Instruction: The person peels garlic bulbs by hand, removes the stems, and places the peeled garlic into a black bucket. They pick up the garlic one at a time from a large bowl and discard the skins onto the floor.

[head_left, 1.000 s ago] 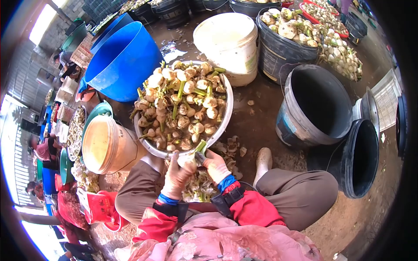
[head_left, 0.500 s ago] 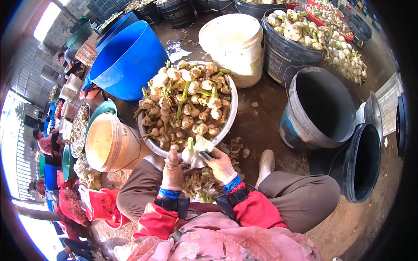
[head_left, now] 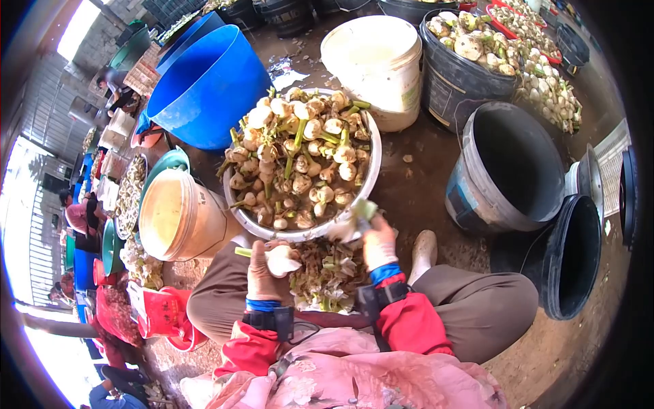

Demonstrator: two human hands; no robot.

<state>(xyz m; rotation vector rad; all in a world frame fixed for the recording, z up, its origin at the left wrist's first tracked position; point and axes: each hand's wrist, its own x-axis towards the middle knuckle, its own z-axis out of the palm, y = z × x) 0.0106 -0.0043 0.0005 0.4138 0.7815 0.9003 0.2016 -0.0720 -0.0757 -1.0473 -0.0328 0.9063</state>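
A pale garlic bulb (head_left: 283, 261) with a short green stem is held in my left hand (head_left: 259, 276), over my lap. My right hand (head_left: 379, 245) is closed around a small knife (head_left: 361, 223), blurred by motion, and a strip of pale green leaf (head_left: 366, 208) shows at it. Just beyond both hands stands a white basin (head_left: 371, 180) heaped with untrimmed garlic bulbs (head_left: 300, 146), some with green stalks. Between my legs lies a pile of peeled skins and leaves (head_left: 328, 276).
A cream bucket (head_left: 178, 215) and a large blue tub (head_left: 204, 88) stand left. Behind the basin are a white bucket (head_left: 375, 68) and a black bucket of garlic (head_left: 470, 75). Two dark buckets (head_left: 504, 167) are at right. Other people sit far left.
My hands have moved apart. The bulb now sits in my left hand, while my right hand has swung right and up with the knife and leaf strip. The view has shifted slightly.
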